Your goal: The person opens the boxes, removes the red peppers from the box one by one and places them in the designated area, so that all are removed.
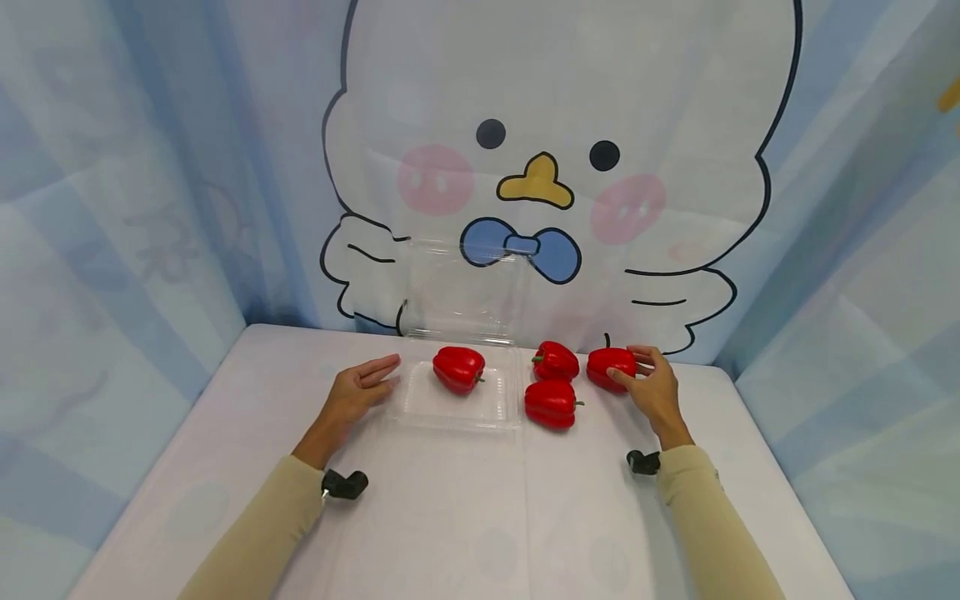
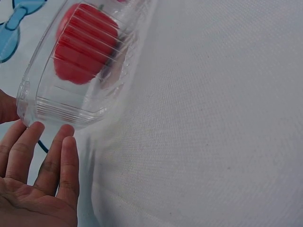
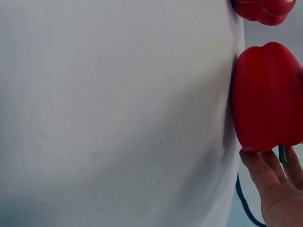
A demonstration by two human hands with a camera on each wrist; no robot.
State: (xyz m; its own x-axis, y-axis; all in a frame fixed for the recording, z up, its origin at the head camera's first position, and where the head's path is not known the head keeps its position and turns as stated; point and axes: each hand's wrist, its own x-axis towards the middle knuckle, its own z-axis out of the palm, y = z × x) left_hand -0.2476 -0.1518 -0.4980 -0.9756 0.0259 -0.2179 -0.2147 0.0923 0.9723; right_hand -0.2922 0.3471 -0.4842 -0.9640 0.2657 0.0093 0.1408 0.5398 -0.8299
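Box [image 1: 453,422] sits open on the white table [image 1: 450,517], hinge at the back, and we see its clear lid [image 1: 465,287] standing up in front of the curtain [image 1: 697,108]. One red pepper lies inside, call it pepper A [image 1: 457,370], stem toward the near right; our left wrist view shows it through the ribbed wall. Three more lie on the table, right of the box: pepper B [image 1: 557,362] at the back, stem left; pepper C [image 1: 551,404] in front of B, stem right, just beside the box edge; pepper D [image 1: 604,364] farthest right, slim gap to B. B and C sit so close we can't tell if they touch.

Our right hand [image 1: 657,393] has D: thumb on the near side, fingers on the far side, pinching it at the stem end. D's green stem [image 3: 282,154] points toward the palm, and D lies on the table.

Our left hand [image 1: 354,398] is at the box's left edge, fingers extended, slightly apart, holding nothing. Fingertips are right by the box corner; can't tell if they make contact. Both sleeves [image 1: 258,529] are pale tan, black gadget [image 1: 345,485] at each wrist
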